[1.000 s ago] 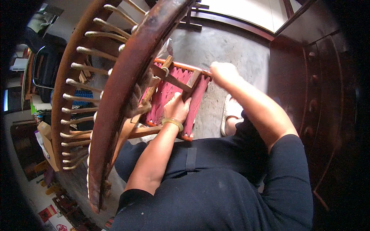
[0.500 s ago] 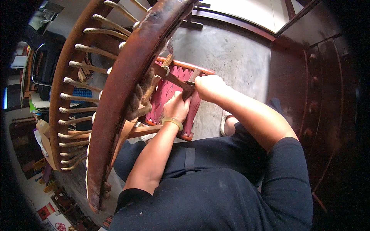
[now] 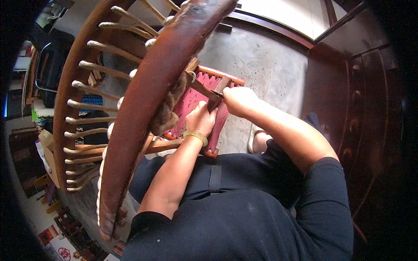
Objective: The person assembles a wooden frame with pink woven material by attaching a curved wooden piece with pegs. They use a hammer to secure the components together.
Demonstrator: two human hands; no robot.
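My left hand [image 3: 200, 121], with a pale bangle [image 3: 196, 136] at its wrist, is closed round the lower end of a short dark wooden bar [image 3: 215, 102]. My right hand [image 3: 239, 101] is closed just right of the bar, on a small dark-tipped tool [image 3: 219, 94] whose handle the fingers hide. A longer wooden stick [image 3: 201, 88] runs from the drum down to the bar and meets it between my hands. On my left rises a large drum-like body with a brown leather rim [image 3: 143, 95] and thick rope lacing [image 3: 93, 90].
Below my hands stands a low stool with a red strap seat [image 3: 191, 102] and orange-brown rails [image 3: 224, 75]. Dark wooden cabinetry [image 3: 344, 113] lines the right side. A cardboard box [image 3: 49, 152] and assorted goods crowd the far left, beyond the drum.
The drum's upper part has swung to the right in the view, covering more of the stool. Both hands stay almost where they were, with the same grips.
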